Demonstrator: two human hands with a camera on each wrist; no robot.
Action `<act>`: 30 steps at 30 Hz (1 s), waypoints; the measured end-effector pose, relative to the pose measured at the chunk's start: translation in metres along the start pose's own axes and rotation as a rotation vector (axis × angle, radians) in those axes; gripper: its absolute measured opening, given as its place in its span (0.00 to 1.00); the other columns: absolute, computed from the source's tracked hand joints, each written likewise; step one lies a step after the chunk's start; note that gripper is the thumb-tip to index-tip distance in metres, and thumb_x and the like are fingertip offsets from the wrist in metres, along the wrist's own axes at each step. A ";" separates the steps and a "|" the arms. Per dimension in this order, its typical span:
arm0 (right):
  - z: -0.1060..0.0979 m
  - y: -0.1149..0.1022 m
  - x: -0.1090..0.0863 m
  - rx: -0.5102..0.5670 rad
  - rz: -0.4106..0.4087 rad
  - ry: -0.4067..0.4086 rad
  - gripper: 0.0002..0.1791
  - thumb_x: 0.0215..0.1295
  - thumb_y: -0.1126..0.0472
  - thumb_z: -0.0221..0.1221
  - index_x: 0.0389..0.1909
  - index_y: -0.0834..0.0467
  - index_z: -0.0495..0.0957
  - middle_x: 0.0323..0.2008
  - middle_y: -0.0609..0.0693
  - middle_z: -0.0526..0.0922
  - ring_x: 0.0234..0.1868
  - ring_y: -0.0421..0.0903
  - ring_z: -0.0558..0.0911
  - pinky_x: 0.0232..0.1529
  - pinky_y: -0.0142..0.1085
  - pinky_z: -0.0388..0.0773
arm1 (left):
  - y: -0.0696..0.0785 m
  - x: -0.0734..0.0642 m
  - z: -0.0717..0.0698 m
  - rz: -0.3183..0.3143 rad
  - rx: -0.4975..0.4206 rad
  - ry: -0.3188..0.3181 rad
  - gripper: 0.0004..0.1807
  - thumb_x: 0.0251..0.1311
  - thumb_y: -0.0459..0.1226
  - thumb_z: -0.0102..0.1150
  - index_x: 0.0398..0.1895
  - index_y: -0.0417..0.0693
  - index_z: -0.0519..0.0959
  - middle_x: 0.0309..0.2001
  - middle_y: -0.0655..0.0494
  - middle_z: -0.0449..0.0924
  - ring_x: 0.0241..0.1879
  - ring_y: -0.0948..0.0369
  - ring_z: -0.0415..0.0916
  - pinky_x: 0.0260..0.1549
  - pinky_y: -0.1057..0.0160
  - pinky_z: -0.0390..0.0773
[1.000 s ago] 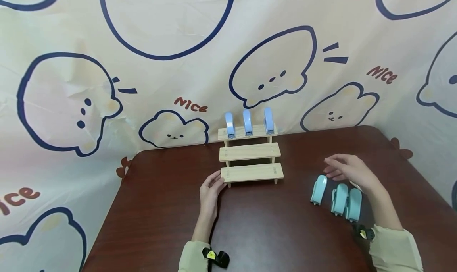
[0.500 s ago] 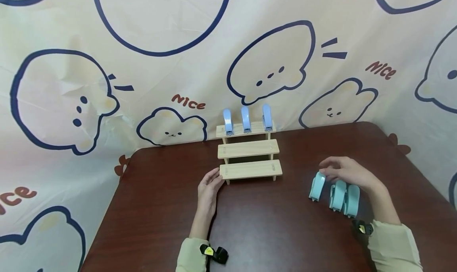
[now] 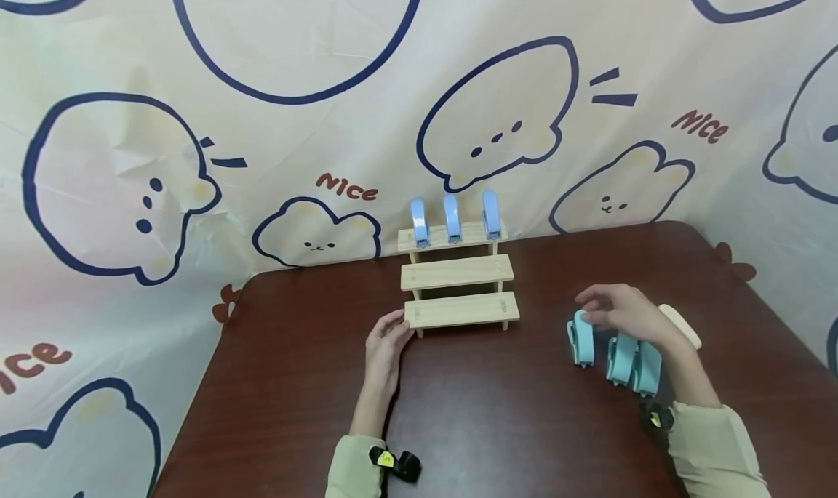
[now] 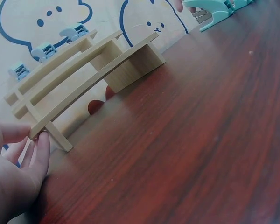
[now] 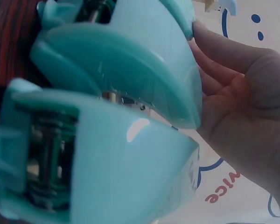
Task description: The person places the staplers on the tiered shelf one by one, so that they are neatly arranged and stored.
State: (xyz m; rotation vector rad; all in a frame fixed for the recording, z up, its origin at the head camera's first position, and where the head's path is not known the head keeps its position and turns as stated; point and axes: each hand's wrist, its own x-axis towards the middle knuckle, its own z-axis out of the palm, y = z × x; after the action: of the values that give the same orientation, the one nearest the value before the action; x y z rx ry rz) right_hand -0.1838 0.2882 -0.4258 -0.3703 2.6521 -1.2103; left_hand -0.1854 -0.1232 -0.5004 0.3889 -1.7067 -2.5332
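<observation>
My left hand (image 3: 382,356) pinches the front left corner of a three-step wooden display rack (image 3: 461,310), thumb on top and fingers below in the left wrist view. Three light blue staplers (image 3: 452,218) stand in a row on its top step; the two lower steps are bare. On the right, my right hand (image 3: 625,312) grips the far end of the leftmost teal stapler (image 3: 580,349) between thumb and fingers. Two more teal staplers (image 3: 620,360) lie side by side close under that hand. They loom large in the right wrist view, hiding part of the fingers.
A cream oblong object (image 3: 681,327) lies behind the right wrist; its kind cannot be told. The dark brown table (image 3: 497,411) ends against a printed cloth backdrop (image 3: 314,149) just behind the rack.
My right hand has moved left and down onto the leftmost teal stapler and taken hold of it. That stapler has turned slightly. More of the cream object shows. My left hand keeps its place.
</observation>
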 end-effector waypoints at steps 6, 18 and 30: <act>0.003 -0.004 0.002 -0.017 0.002 0.061 0.16 0.71 0.67 0.63 0.57 0.69 0.80 0.43 0.58 0.87 0.40 0.51 0.87 0.43 0.51 0.87 | 0.001 0.000 0.000 -0.002 -0.017 0.003 0.12 0.70 0.26 0.60 0.55 0.34 0.79 0.46 0.50 0.80 0.41 0.62 0.83 0.48 0.64 0.83; 0.004 -0.003 0.002 0.002 0.045 0.050 0.21 0.71 0.61 0.65 0.58 0.70 0.78 0.45 0.59 0.87 0.41 0.52 0.87 0.44 0.51 0.86 | 0.000 -0.001 0.000 -0.002 -0.017 0.008 0.11 0.69 0.25 0.60 0.53 0.35 0.80 0.44 0.51 0.81 0.40 0.62 0.82 0.47 0.65 0.83; 0.005 -0.003 0.002 -0.076 0.009 -0.121 0.26 0.68 0.55 0.68 0.57 0.70 0.80 0.43 0.53 0.86 0.39 0.48 0.82 0.39 0.43 0.81 | 0.001 -0.001 0.000 0.010 -0.018 0.004 0.10 0.69 0.25 0.61 0.52 0.36 0.80 0.44 0.52 0.81 0.42 0.61 0.83 0.51 0.63 0.82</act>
State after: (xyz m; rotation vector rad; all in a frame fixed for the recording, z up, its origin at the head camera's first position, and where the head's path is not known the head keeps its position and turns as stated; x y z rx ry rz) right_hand -0.1838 0.2825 -0.4271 -0.4294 2.5985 -1.0515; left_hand -0.1843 -0.1230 -0.4996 0.3823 -1.6794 -2.5373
